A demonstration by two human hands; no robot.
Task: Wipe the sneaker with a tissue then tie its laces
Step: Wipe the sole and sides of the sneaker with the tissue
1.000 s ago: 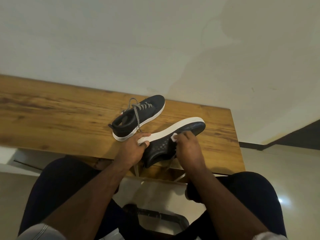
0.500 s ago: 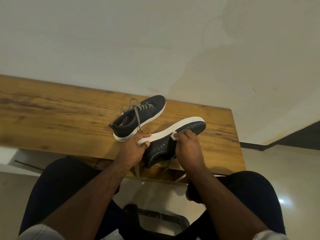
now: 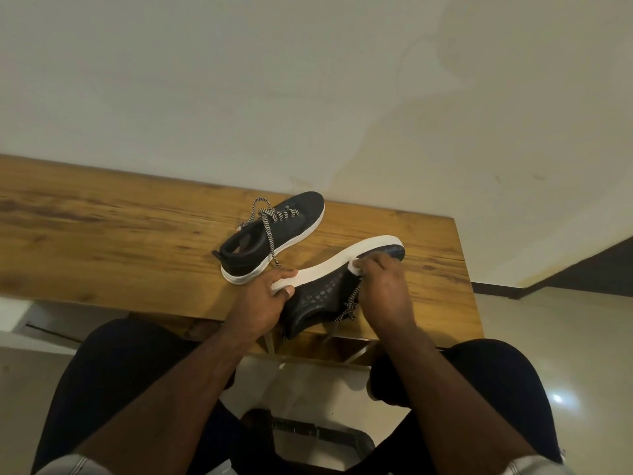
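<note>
The left hand gripped the heel of the sneaker, tipped on its side at the near right edge of the surface, so its white sole faced up while the right hand's fingers pinched the tissue against it, laces hanging untied.
</note>
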